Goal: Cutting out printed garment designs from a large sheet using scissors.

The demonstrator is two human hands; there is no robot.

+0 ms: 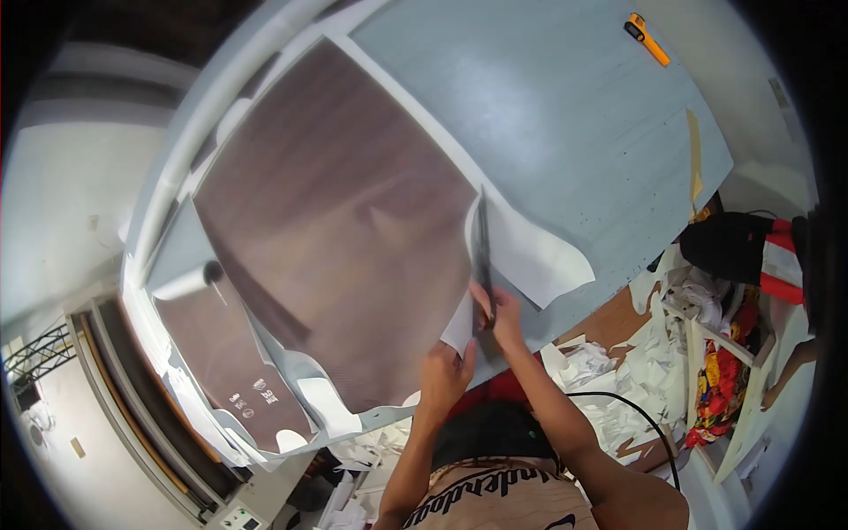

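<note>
A large dark brown wood-grain film sheet (327, 238) lies over a pale grey panel (565, 115). Along its right edge, white backing paper (539, 256) curls away. My left hand (444, 375) pinches the lower corner of the sheet and backing. My right hand (499, 314) grips a long dark flat tool (482, 247) that points up along the film's right edge.
An orange utility knife (647, 39) lies at the panel's far right corner. A roll of film (190, 283) rests at the left. Heaps of white paper scraps (636, 371) cover the floor at right, with a black cable (618, 402). A person in a black and red garment (751, 252) stands at right.
</note>
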